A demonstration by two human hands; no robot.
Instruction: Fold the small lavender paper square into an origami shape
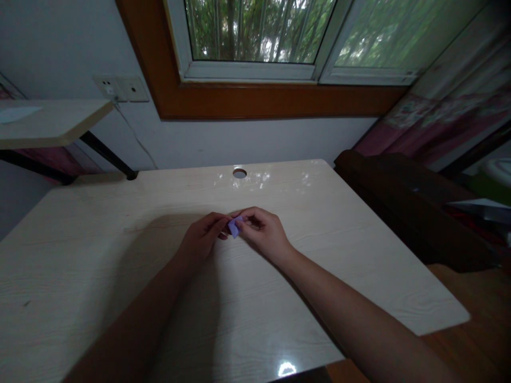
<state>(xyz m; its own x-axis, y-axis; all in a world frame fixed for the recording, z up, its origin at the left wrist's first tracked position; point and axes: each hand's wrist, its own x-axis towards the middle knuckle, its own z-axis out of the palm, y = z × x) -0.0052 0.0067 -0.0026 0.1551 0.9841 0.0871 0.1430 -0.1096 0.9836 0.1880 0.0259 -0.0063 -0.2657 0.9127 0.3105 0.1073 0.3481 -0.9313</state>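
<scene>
A small purple folded piece of paper (234,226) is held just above the middle of a pale wooden desk (120,255). My left hand (203,236) pinches its left side with fingers closed. My right hand (263,230) pinches its right side, fingers curled over it. Both hands meet at the paper, and most of it is hidden by my fingertips.
A round cable hole (239,173) sits near the desk's far edge. A raised shelf (48,122) on black legs stands at the back left, under a wall socket (120,89). A dark brown chair (415,207) is to the right. A window (255,37) is above.
</scene>
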